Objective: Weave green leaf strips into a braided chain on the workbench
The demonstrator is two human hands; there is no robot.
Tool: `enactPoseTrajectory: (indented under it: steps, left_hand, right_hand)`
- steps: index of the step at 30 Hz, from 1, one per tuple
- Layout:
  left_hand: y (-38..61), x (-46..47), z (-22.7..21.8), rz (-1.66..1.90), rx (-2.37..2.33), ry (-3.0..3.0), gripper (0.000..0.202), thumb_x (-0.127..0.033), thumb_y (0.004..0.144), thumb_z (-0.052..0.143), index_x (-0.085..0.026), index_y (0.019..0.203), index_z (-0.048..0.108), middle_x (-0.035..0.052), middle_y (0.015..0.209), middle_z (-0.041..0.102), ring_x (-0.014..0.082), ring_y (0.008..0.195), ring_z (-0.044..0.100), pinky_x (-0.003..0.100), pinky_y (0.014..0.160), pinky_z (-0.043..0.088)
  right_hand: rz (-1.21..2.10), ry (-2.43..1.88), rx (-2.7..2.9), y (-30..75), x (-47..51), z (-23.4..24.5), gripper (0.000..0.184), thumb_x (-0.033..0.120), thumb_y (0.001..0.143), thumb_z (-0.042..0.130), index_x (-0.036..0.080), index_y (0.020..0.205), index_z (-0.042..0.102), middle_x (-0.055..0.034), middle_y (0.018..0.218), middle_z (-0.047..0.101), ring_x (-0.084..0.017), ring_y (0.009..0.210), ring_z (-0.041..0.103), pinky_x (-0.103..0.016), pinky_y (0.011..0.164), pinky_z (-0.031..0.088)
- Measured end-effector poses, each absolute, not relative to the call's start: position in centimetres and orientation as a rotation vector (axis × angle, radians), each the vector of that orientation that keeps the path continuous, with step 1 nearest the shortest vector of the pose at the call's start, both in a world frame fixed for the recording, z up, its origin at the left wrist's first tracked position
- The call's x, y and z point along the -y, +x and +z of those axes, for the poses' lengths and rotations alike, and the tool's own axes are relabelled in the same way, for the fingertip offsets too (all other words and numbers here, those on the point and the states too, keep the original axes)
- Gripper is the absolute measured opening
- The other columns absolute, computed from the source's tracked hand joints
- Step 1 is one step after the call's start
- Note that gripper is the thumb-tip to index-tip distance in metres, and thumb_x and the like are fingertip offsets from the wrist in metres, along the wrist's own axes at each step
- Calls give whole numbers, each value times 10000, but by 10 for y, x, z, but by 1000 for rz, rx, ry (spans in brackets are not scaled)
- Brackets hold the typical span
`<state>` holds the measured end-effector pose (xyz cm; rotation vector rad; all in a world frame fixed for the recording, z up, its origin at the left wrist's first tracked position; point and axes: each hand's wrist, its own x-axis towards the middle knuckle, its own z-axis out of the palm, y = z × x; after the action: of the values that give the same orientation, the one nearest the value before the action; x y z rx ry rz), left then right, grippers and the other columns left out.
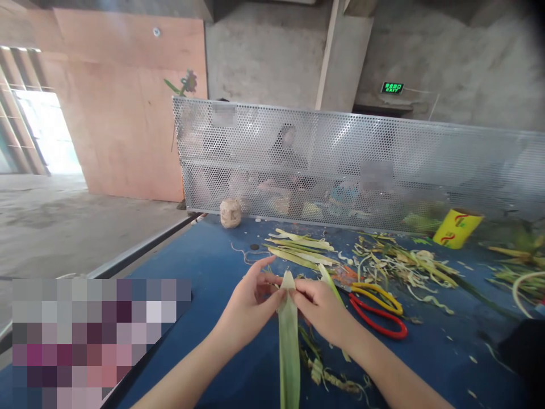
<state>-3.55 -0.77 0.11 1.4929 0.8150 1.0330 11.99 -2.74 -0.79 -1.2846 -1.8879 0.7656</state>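
Note:
A long pale-green leaf strip (289, 346) runs up the middle of the view, its narrow tip pointing away from me. My left hand (255, 292) pinches its left edge near the tip between thumb and fingers, the index finger stretched outward. On the opposite edge my right hand (319, 304) grips the same strip, thumb against it and fingers curled. Just right of that hand lies a pair of scissors (378, 309) with one yellow and one red handle, its blades partly hidden. Beyond my hands several flat leaf strips (300, 250) are spread on the blue table (191, 250).
Leaf scraps (409, 261) litter the table's right side. A yellow roll (456, 228) stands near the perforated metal screen (340, 153); people sit behind it. A ball of twine (230, 213) rests at the far left. The table's left edge (140, 255) borders the floor.

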Motion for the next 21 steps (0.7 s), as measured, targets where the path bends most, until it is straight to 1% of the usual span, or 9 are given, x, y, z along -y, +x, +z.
enactPoseTrajectory:
  steps: [2, 4, 7, 11, 14, 17, 19, 21]
  left_hand:
    - [-35, 8, 4, 1049, -814, 1478, 588, -282, 696, 609, -150, 1201, 337, -7, 731, 583, 109, 611, 542, 219, 522, 448]
    - [-35, 8, 6, 1066, -818, 1473, 573, -273, 689, 620, -142, 1182, 360, -43, 641, 551, 91, 547, 512, 204, 495, 431]
    - [-35, 8, 7, 1057, -802, 1462, 544, -266, 687, 625, -145, 1157, 381, -73, 575, 513, 79, 494, 487, 198, 473, 419]
    - [-36, 8, 7, 1034, -754, 1461, 562, -258, 684, 634, -141, 1168, 372, -82, 547, 512, 74, 486, 490, 195, 488, 424]
    - [-40, 3, 7, 1107, -816, 1463, 564, -266, 676, 635, -121, 1161, 387, -80, 541, 513, 77, 475, 497, 206, 493, 437]
    - [-47, -3, 8, 1238, -927, 1411, 613, -282, 662, 643, -118, 1189, 376, -81, 542, 517, 89, 479, 519, 226, 509, 465]
    - [-49, -5, 8, 1238, -938, 1385, 638, -290, 660, 649, -131, 1209, 366, -73, 561, 536, 96, 502, 531, 239, 519, 485]
    - [-48, -4, 8, 1195, -928, 1394, 612, -304, 663, 646, -137, 1191, 386, -64, 579, 544, 104, 519, 533, 256, 515, 502]
  right_hand:
    - [813, -1272, 1861, 119, 28, -7, 233, 245, 836, 372, 180, 627, 453, 62, 469, 348, -82, 425, 344, -209, 428, 234]
    - [888, -1253, 1819, 119, 28, -6, 242, 254, 832, 377, 180, 614, 452, 64, 458, 347, -82, 418, 350, -208, 424, 246]
    - [1015, -1204, 1757, 119, 28, -4, 267, 266, 822, 388, 183, 572, 436, 66, 426, 349, -81, 395, 352, -207, 415, 265]
    - [1095, -1165, 1718, 122, 30, -3, 300, 252, 796, 410, 185, 505, 414, 57, 397, 391, -78, 382, 384, -201, 417, 296]
    - [1139, -1143, 1724, 126, 32, 0, 302, 228, 770, 417, 184, 471, 401, 54, 397, 407, -69, 365, 391, -197, 408, 298]
    - [1086, -1122, 1703, 132, 33, 4, 313, 243, 774, 413, 184, 467, 399, 48, 412, 429, -63, 350, 391, -201, 410, 305]
    - [997, -1129, 1668, 136, 33, 6, 325, 282, 799, 410, 185, 489, 414, 45, 420, 431, -68, 358, 393, -205, 420, 320]
    - [943, -1132, 1635, 140, 32, 7, 339, 326, 822, 403, 189, 512, 420, 44, 431, 426, -78, 374, 401, -212, 430, 337]
